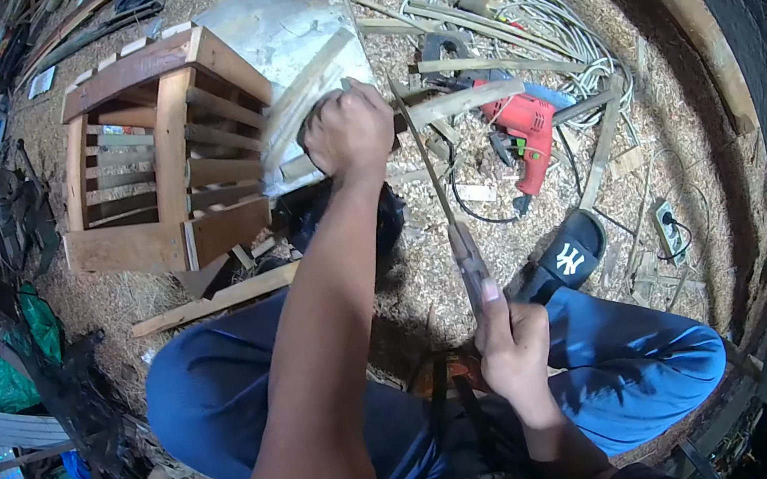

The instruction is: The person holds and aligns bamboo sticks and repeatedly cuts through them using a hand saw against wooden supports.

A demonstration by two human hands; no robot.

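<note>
My left hand (350, 133) is closed round a pale wooden strip (462, 102), pressing it down near the corner of a light board (290, 16). The strip sticks out to the right of the fist. In my right hand (514, 339) is the handle of a long thin saw (432, 165), its blade pointing up and away and its upper part beside the strip. Whether the teeth touch the wood I cannot tell. A slatted wooden crate (175, 142) stands left of my left hand.
A red power drill (524, 130) lies right of the blade, near a coiled grey cable (573, 35). A black slipper (569, 257) and a power socket (671, 232) are at the right. A wood length (212, 303) lies below the crate. Shavings cover the ground.
</note>
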